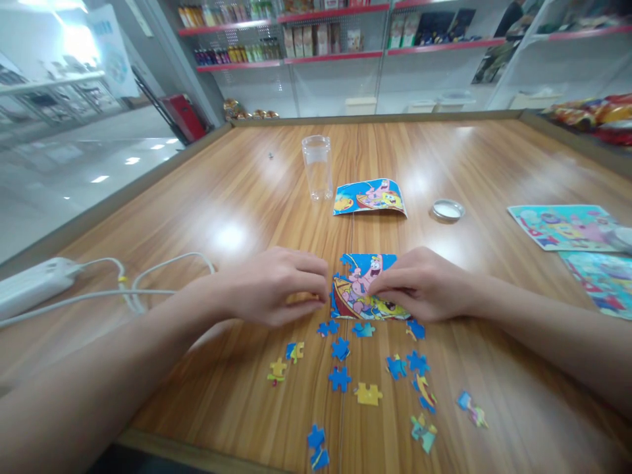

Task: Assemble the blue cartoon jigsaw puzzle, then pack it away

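Observation:
A partly joined jigsaw puzzle [353,289] with a pink starfish character and a boat lies flat on the wooden table. My left hand [279,283] is at its left edge, fingers loosely bent, thumb and forefinger a little apart. Across the puzzle's right part lies my right hand [427,283], its thumb and fingertips pressed together over the picture; anything between them is hidden. Loose jigsaw pieces [340,378] are scattered nearer to me, including blue ones, a yellow piece [368,394] and a green one [423,434]. Behind the puzzle is a slightly curled picture card [370,197] with a similar scene.
A clear plastic jar [318,168] stands behind the card, with a round lid [447,210] to the right. Two picture sheets [563,224] lie far right. A white power strip [37,286] and cables are at left. Stocked shelves [336,56] line the back.

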